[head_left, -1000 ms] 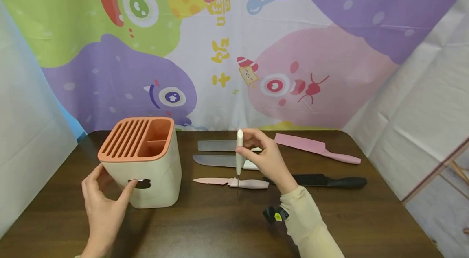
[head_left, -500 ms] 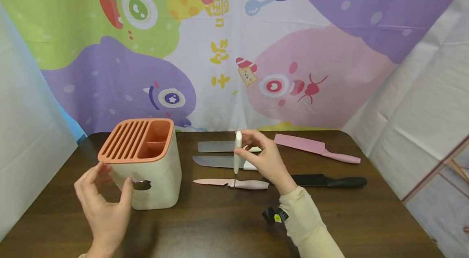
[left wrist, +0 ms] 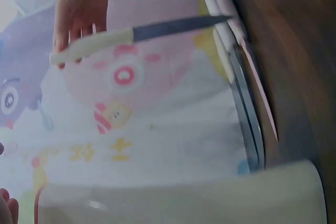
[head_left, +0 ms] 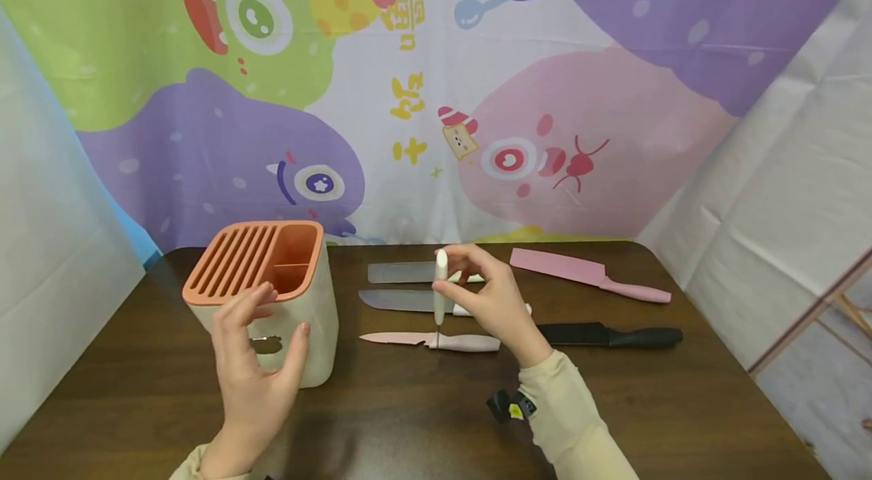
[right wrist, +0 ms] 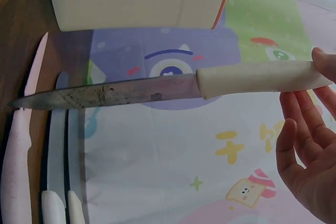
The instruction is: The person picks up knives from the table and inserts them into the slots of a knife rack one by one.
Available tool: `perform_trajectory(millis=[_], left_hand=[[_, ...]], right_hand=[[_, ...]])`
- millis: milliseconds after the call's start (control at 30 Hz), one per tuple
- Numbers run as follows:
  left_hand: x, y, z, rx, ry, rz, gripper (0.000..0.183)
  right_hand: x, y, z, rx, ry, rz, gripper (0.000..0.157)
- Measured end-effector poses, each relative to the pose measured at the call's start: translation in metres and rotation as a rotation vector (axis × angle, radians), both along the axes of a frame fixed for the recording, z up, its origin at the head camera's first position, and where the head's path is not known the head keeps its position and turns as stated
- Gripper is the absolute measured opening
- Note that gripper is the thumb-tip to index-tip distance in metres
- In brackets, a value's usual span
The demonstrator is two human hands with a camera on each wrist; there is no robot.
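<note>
My right hand [head_left: 500, 306] pinches a narrow pointed knife by the upper end of its white handle [head_left: 440, 292]. In the right wrist view its grey blade [right wrist: 110, 93] looks speckled. The head view shows that knife upright, blade down, in front of a pale pink paring knife [head_left: 466, 343]. My left hand [head_left: 255, 370] holds nothing, its fingers loosely bent and thumb apart, before a cream knife holder [head_left: 322, 336] with an orange slotted top [head_left: 197, 279]. Part of the holder's front is hidden by that hand. Whether they touch I cannot tell.
Behind the held knife lie two white-handled knives, a grey cleaver [head_left: 400, 272] and a grey rounded-tip knife [head_left: 398, 300]. To the right are a pink cleaver [head_left: 559, 266] and a black knife [head_left: 575, 335]. A printed cloth [head_left: 409, 200] hangs behind the brown table [head_left: 409, 419].
My left hand has come off the holder's front, where its thumb rested, and has moved right across it. The right hand with the knife has shifted slightly left and down.
</note>
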State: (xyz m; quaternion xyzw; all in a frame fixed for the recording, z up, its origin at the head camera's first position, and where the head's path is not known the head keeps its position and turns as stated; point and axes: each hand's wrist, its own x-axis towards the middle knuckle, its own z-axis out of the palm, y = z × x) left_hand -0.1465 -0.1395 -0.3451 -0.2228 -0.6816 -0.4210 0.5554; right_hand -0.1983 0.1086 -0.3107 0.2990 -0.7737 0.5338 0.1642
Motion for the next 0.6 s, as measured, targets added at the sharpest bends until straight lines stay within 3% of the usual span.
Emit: perform_trajectory(millis=[100, 233, 333, 467, 600], left_hand=[[-0.003, 0.01, 0.0, -0.023, -0.014, -0.044, 0.054], [-0.009, 0.022, -0.005, -0.06, -0.104, -0.13, 0.052], [-0.013, 0.032, -0.01, -0.114, -0.225, -0.183, 0.051], [-0.018, 0.044, -0.014, -0.189, -0.389, -0.198, 0.059], [-0.023, 0.053, -0.015, -0.204, -0.488, -0.219, 0.059]], right_hand=[[0.001, -0.001, 0.001, -0.014, 0.013, 0.005, 0.032], [0.004, -0.003, 0.003, -0.027, 0.021, 0.009, 0.033], [0.006, -0.003, 0.004, -0.021, 0.022, 0.007, 0.033], [0.008, -0.005, 0.006, 0.003, 0.032, 0.003, 0.033], [0.01, -0.006, 0.005, 0.014, 0.026, 0.006, 0.033]])
